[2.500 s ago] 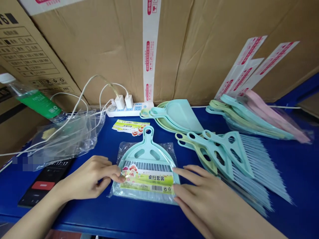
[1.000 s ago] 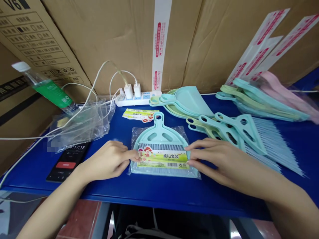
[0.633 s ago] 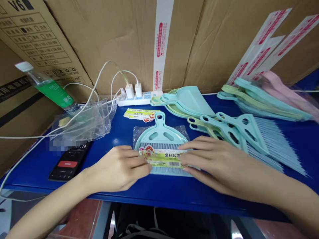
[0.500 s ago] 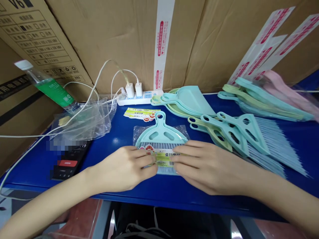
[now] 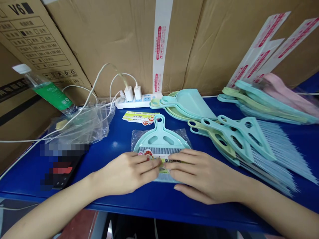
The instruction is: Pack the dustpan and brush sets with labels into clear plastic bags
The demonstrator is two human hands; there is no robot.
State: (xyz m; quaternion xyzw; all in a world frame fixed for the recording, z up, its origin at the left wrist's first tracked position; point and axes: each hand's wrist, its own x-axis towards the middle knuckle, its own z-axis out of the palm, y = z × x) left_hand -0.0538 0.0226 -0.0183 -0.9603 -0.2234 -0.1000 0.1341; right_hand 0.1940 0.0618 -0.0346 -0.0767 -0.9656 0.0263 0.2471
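A mint green dustpan and brush set (image 5: 163, 134) lies on a clear plastic bag (image 5: 183, 134) on the blue table, handle pointing away from me. Across its bristles lies a yellow and white label (image 5: 163, 170) with a red mushroom picture. My left hand (image 5: 134, 172) rests on the label's left part, its fingers bent and close together; whether they grip an edge is hidden. My right hand (image 5: 199, 174) lies over the right part with its fingers spread and the thumb apart, touching the label from above.
Loose brushes (image 5: 234, 139) and stacked dustpans (image 5: 191, 103) lie right of centre, bagged sets (image 5: 269, 99) at the far right. Several labels (image 5: 141, 117) lie before a power strip (image 5: 147, 99). A bottle (image 5: 52, 94), plastic bags (image 5: 99, 124) and a phone (image 5: 66, 169) are at left.
My right thumb has moved out from the other fingers, towards the table's front edge. My left fingers have shifted slightly inward over the label. The whole view has tilted a little.
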